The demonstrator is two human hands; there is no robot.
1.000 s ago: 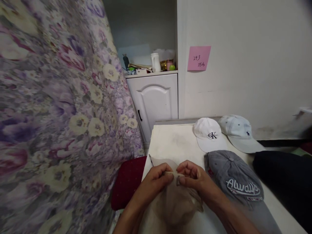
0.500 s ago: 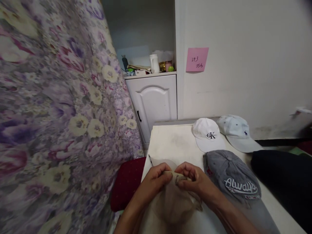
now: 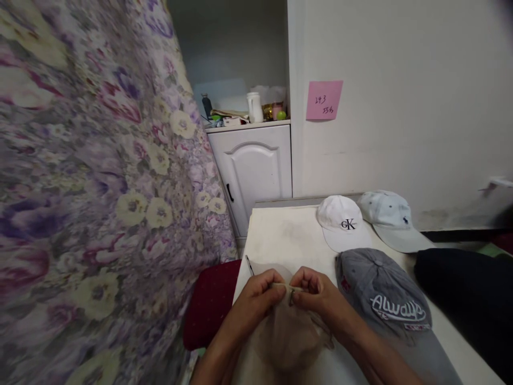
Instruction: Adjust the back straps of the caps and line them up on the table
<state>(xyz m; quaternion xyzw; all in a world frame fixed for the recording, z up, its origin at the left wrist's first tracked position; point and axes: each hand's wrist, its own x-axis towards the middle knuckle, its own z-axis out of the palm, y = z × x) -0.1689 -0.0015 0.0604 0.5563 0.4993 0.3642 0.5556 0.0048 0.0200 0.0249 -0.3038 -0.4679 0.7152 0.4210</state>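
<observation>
A beige cap lies on the white table right in front of me. Both my hands pinch its back strap. My left hand is closed on the strap's left part. My right hand is closed on the small metal buckle at the strap's right part. The two hands nearly touch over the cap's rear edge. Most of the strap is hidden by my fingers.
A grey "Always" cap lies to the right, with a white cap and a pale blue cap behind it. A dark garment sits at far right. A floral curtain fills the left; a red cushion lies below it.
My fingers have shifted slightly on the strap and buckle, with the hands staying close together. The caps on the table have not moved.
</observation>
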